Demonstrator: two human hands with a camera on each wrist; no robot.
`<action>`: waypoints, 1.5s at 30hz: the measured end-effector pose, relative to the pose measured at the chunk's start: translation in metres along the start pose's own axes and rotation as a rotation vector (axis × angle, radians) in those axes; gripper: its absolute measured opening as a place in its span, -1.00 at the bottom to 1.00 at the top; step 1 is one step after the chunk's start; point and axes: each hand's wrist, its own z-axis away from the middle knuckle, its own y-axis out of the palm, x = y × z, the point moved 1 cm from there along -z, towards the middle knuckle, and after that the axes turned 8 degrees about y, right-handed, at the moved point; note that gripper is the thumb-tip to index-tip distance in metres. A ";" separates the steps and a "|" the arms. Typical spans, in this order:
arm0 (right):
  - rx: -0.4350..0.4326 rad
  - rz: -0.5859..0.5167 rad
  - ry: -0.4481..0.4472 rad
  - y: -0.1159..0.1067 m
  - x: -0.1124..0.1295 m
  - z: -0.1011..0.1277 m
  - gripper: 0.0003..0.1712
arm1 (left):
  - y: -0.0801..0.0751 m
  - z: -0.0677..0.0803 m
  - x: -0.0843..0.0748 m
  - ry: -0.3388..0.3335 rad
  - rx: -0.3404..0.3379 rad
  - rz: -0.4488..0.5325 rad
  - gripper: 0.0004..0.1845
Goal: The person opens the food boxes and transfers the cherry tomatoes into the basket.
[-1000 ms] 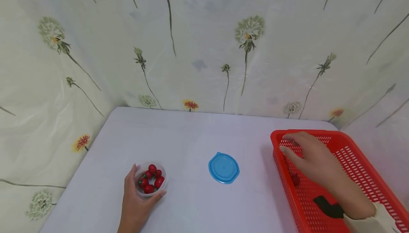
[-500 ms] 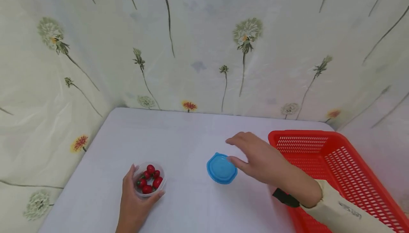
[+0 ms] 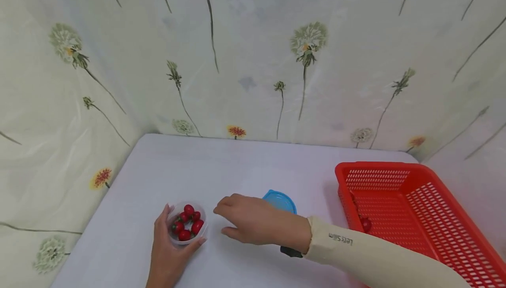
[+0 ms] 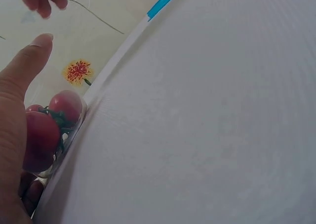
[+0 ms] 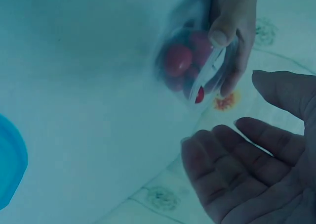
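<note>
My left hand (image 3: 170,248) grips a small clear plastic tub (image 3: 187,225), fingers on its left side and thumb along its near right edge. Several red cherry tomatoes (image 3: 184,235) with green stems lie inside it. In the left wrist view, tomatoes (image 4: 42,140) show through its clear wall. My right hand (image 3: 245,217) hovers just right of the tub, fingers relaxed. The right wrist view shows its palm (image 5: 247,179) with nothing in it, facing the tub. Behind the right hand lies a blue lid (image 3: 281,200), partly hidden by the wrist.
A red plastic basket (image 3: 395,217) stands at the right, with a cherry tomato (image 3: 366,224) at its left wall; my right sleeve (image 3: 367,253) passes over its near part. The white table (image 3: 237,165) ends at a flower-printed sheet (image 3: 253,59) behind.
My right hand has moved left from over the red basket, across the blue lid, to beside the tub. The left hand and the tub stay where they were.
</note>
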 end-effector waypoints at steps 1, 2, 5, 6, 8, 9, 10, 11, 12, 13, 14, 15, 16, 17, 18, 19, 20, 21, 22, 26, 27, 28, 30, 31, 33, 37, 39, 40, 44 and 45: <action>0.009 -0.002 -0.017 0.002 0.003 -0.004 -0.47 | 0.000 0.000 0.000 0.007 0.000 0.000 0.38; 0.011 -0.002 -0.034 0.004 0.007 -0.008 -0.48 | 0.000 0.000 0.001 0.014 -0.001 0.000 0.38; 0.000 0.008 -0.071 0.011 0.014 -0.020 -0.51 | 0.000 -0.001 0.001 0.040 -0.001 0.005 0.37; -0.005 0.009 -0.076 0.013 0.015 -0.024 -0.52 | 0.000 -0.002 0.001 0.046 0.001 0.001 0.37; -0.015 -0.004 -0.077 0.018 0.017 -0.033 -0.54 | -0.001 -0.002 0.002 0.051 0.002 -0.001 0.36; -0.019 -0.014 -0.078 0.021 0.018 -0.037 -0.55 | -0.002 -0.002 0.002 0.053 0.003 0.001 0.35; -0.020 -0.034 -0.074 0.024 0.019 -0.042 -0.55 | -0.003 -0.002 0.002 0.054 0.002 0.003 0.35; -0.019 -0.059 -0.067 0.027 0.020 -0.046 -0.56 | -0.003 -0.002 0.002 0.055 0.003 0.002 0.35; -0.017 -0.083 -0.057 0.031 0.021 -0.051 -0.56 | -0.004 -0.001 0.002 0.056 0.002 0.007 0.34; -0.013 -0.106 -0.044 0.033 0.022 -0.054 -0.57 | -0.004 -0.001 0.003 0.057 0.002 0.013 0.34; -0.010 -0.121 -0.030 0.036 0.023 -0.058 -0.58 | -0.004 -0.001 0.003 0.061 0.003 0.019 0.34; -0.007 -0.133 -0.015 0.039 0.024 -0.061 -0.59 | -0.004 -0.001 0.003 0.062 0.005 0.023 0.33; -0.004 -0.145 0.003 0.042 0.026 -0.064 -0.61 | -0.005 -0.001 0.004 0.063 0.006 0.026 0.33; -0.002 -0.141 0.017 0.043 0.028 -0.066 -0.63 | -0.005 -0.001 0.004 0.067 0.006 0.033 0.33; 0.000 -0.132 0.031 0.045 0.030 -0.069 -0.65 | -0.005 -0.001 0.004 0.069 0.005 0.037 0.33; 0.003 -0.123 0.042 0.046 0.032 -0.072 -0.67 | -0.006 -0.002 0.005 0.072 0.005 0.035 0.33; 0.006 -0.113 0.050 0.047 0.035 -0.075 -0.69 | -0.006 -0.002 0.005 0.075 0.004 0.033 0.32; 0.010 -0.100 0.052 0.048 0.038 -0.077 -0.69 | -0.007 -0.002 0.005 0.077 0.001 0.036 0.32; 0.019 -0.095 0.048 0.049 0.040 -0.080 -0.70 | -0.007 -0.002 0.006 0.082 -0.002 0.041 0.32; 0.043 -0.110 0.020 0.054 0.046 -0.088 -0.71 | -0.007 -0.001 0.007 0.107 -0.012 0.054 0.27; 0.046 -0.126 0.001 0.056 0.045 -0.091 -0.69 | -0.007 -0.001 0.008 0.109 -0.011 0.055 0.27; 0.046 -0.142 -0.015 0.059 0.045 -0.093 -0.68 | -0.007 -0.001 0.008 0.109 -0.010 0.048 0.27; 0.043 -0.165 -0.038 0.063 0.043 -0.097 -0.61 | -0.006 0.000 0.008 0.105 -0.006 0.039 0.27; 0.042 -0.170 -0.054 0.065 0.042 -0.100 -0.60 | -0.007 0.000 0.008 0.098 -0.002 0.035 0.28; 0.042 -0.174 -0.072 0.067 0.042 -0.104 -0.61 | -0.008 0.001 0.008 0.080 0.008 0.031 0.27; 0.050 -0.142 -0.056 0.068 0.043 -0.108 -0.65 | -0.008 0.001 0.008 0.069 0.022 0.043 0.26; 0.056 -0.118 -0.041 0.068 0.045 -0.109 -0.70 | -0.009 0.000 0.008 0.070 0.022 0.042 0.26; 0.056 -0.105 -0.036 0.068 0.046 -0.110 -0.73 | -0.009 0.000 0.008 0.074 0.017 0.044 0.27; 0.042 -0.065 -0.014 0.070 0.047 -0.112 -0.88 | -0.007 -0.001 0.010 0.086 -0.001 0.075 0.27; 0.034 -0.056 -0.009 0.071 0.047 -0.112 -0.90 | -0.006 -0.002 0.010 0.091 -0.001 0.083 0.27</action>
